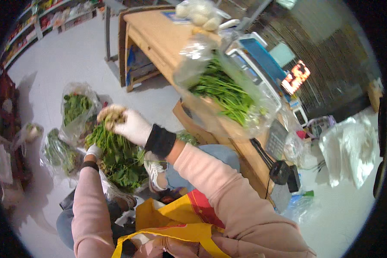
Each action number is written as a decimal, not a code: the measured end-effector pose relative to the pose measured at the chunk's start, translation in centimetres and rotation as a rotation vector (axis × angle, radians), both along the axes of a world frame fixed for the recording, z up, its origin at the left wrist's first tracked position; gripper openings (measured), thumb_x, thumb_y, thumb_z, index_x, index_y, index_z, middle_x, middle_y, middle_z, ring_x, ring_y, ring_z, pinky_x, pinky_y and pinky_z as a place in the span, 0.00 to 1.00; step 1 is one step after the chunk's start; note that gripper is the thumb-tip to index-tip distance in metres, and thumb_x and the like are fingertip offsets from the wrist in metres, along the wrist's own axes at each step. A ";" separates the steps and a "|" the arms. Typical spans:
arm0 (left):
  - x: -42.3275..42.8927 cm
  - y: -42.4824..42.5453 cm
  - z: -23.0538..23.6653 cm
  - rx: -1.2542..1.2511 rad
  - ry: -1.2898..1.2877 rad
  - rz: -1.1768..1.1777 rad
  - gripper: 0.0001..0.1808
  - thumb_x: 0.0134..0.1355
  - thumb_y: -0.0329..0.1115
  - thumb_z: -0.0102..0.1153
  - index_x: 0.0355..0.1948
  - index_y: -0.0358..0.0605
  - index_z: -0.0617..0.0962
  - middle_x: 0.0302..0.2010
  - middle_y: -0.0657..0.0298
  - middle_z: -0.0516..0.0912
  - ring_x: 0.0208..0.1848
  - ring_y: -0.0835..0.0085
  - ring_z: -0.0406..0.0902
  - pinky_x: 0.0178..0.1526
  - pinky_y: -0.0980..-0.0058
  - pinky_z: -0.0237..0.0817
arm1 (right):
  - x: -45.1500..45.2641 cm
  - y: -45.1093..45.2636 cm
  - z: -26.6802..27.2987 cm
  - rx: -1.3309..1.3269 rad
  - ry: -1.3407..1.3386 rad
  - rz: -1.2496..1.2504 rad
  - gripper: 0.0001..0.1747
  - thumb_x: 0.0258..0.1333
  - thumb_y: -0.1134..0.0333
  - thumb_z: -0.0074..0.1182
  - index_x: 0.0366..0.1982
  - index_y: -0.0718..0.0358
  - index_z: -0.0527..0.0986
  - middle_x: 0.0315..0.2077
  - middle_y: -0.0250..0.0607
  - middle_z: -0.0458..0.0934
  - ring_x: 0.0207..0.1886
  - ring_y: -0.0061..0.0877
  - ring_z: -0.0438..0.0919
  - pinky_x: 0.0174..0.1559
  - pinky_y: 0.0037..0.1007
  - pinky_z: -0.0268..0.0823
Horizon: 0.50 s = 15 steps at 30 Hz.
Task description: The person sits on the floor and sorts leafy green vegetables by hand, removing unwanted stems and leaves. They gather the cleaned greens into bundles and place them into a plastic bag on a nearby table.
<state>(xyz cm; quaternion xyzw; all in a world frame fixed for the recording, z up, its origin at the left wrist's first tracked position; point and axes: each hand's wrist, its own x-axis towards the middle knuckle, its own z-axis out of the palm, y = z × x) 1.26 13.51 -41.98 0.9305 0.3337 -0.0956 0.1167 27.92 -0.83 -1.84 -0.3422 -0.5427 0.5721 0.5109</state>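
Observation:
A large heap of leafy green vegetables [124, 164] lies low in front of me, between my feet. My right hand [125, 122], in a white glove with brown-stained fingers, is curled at the upper ends of stems on the heap's far side. Pale stems run down from its fingers into the leaves. My left hand [94, 151], also white-gloved, is at the left edge of the heap; its fingers are mostly hidden, so its grip cannot be made out. A clear plastic bag of greens [77, 109] stands beyond the hands, and another bagged bunch [59, 153] lies to the left.
A wooden table [154, 35] runs along my right, bearing a large open plastic bag of greens [224, 90] and a blue-topped weighing scale [261, 56]. Below it stands a cardboard box [193, 121]. Plastic bags [348, 148] hang at right. Stocked shelves [54, 16] are at far left.

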 end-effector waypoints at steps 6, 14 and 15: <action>1.6 -0.8 20.1 -0.410 -0.132 0.470 0.25 0.62 0.41 0.58 0.60 0.47 0.77 0.48 0.49 0.85 0.47 0.56 0.82 0.53 0.67 0.70 | 0.6 -6.5 2.2 0.019 -0.028 0.093 0.16 0.60 0.75 0.53 0.50 0.64 0.73 0.48 0.36 0.80 0.54 0.22 0.75 0.59 0.27 0.65; 5.1 -13.4 47.2 -0.063 -0.441 0.150 0.23 0.63 0.34 0.55 0.59 0.39 0.76 0.53 0.48 0.82 0.57 0.57 0.79 0.58 0.67 0.68 | 1.7 -7.9 0.9 0.011 0.025 0.102 0.15 0.59 0.78 0.54 0.49 0.63 0.74 0.46 0.34 0.80 0.50 0.21 0.76 0.56 0.26 0.67; 5.4 -14.8 48.0 -0.055 -0.522 0.099 0.23 0.63 0.33 0.55 0.59 0.38 0.76 0.53 0.48 0.82 0.58 0.58 0.79 0.59 0.67 0.68 | 1.7 -7.9 0.4 0.043 0.044 0.095 0.14 0.59 0.78 0.55 0.48 0.63 0.74 0.45 0.33 0.81 0.49 0.20 0.76 0.55 0.26 0.68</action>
